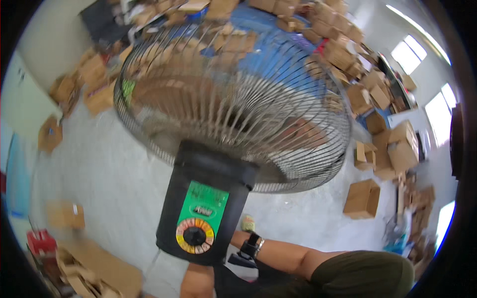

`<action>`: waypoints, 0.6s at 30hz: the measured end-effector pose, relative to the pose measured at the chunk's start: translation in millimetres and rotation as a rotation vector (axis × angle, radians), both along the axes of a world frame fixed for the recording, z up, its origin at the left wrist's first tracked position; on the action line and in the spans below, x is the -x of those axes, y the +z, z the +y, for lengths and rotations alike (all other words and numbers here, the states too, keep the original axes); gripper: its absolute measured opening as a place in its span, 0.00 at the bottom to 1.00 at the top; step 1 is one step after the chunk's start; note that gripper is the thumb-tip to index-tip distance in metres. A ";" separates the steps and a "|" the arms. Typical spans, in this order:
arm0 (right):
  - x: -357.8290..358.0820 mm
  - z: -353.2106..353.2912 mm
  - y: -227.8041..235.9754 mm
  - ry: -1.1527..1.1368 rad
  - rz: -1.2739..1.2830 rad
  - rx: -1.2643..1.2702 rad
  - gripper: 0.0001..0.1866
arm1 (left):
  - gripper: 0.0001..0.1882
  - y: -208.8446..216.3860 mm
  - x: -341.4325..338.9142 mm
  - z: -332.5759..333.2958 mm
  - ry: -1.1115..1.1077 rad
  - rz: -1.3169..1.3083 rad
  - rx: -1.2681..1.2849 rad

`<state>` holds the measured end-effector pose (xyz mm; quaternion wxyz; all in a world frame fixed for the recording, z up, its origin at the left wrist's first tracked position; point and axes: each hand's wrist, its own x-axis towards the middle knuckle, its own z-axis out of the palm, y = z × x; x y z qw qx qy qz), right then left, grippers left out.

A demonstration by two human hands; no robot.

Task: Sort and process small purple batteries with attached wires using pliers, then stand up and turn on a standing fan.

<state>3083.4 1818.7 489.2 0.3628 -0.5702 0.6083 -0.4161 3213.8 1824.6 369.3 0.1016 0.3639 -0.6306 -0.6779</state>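
A large electric fan (208, 164) fills the middle of the head view, tilted, with its round wire guard (293, 119) at the top. Its black control housing (174, 213) hangs below, with a green panel (204, 194) and a dial (194, 236) ringed in yellow and orange. Both my forearms reach up to this housing. My left forearm (197, 282) passes behind its lower edge, hiding the left hand. My right forearm (283, 256), with a black strap (252, 243) and a bracelet at the wrist, also runs behind it. The fingers of both hands are hidden.
Many cardboard boxes (343, 52) are heaped along the far wall and right side. A single open box (361, 198) stands on the grey floor (99, 169). At lower left lie flattened cardboard (104, 268) and a red object (41, 242). A pale door (30, 94) is at left.
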 end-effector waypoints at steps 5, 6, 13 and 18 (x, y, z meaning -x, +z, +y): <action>62.3 27.7 9.2 0.309 -0.138 -0.181 0.19 | 0.14 57.6 53.7 -31.7 0.431 0.018 -0.291; 69.6 18.1 12.6 0.380 -0.173 -0.203 0.19 | 0.13 66.1 63.1 -39.8 0.530 0.019 -0.325; 95.1 61.7 -1.1 0.409 -0.267 -0.332 0.20 | 0.12 47.7 69.6 -15.6 0.761 0.151 -0.563; 116.8 68.1 -11.3 0.305 -0.302 -0.353 0.21 | 0.11 66.2 76.8 10.0 0.797 0.266 -0.684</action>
